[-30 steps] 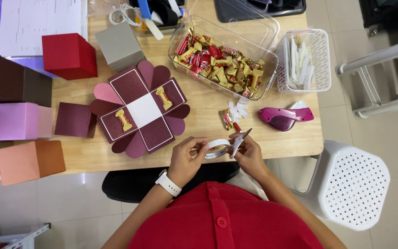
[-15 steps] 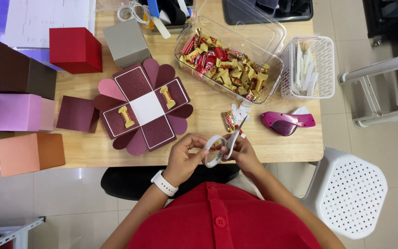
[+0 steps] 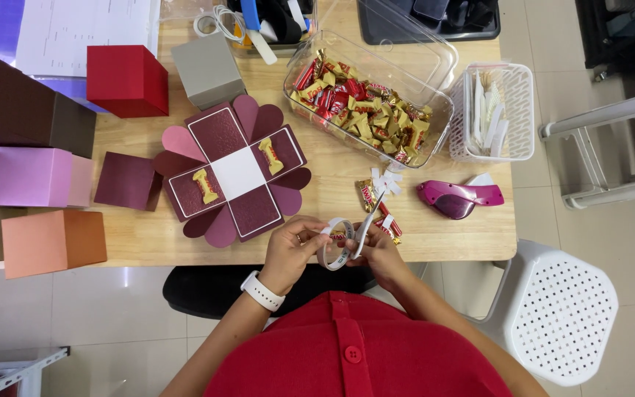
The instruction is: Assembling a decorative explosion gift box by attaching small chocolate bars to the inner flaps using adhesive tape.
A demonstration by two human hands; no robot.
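Note:
My left hand (image 3: 293,251) holds a roll of white tape (image 3: 334,246) at the table's front edge. My right hand (image 3: 377,254) grips small scissors (image 3: 365,224), whose blades meet the strip pulled from the roll. Just beyond the hands, two wrapped candies (image 3: 375,209) lie beside small cut white tape pieces (image 3: 385,181). To the left lies an unfolded maroon box (image 3: 232,173) with petal-shaped flaps, a white square centre and two gold candies stuck on its panels.
A clear tub of red and gold candies (image 3: 365,110) stands behind, a white mesh basket (image 3: 491,112) to its right. A magenta tape dispenser (image 3: 458,197) lies at right. Coloured boxes (image 3: 53,239) line the left side. A white stool (image 3: 556,312) stands at right.
The hands and tape roll have shifted slightly left along the table edge. The scissors have come up against the tape strip.

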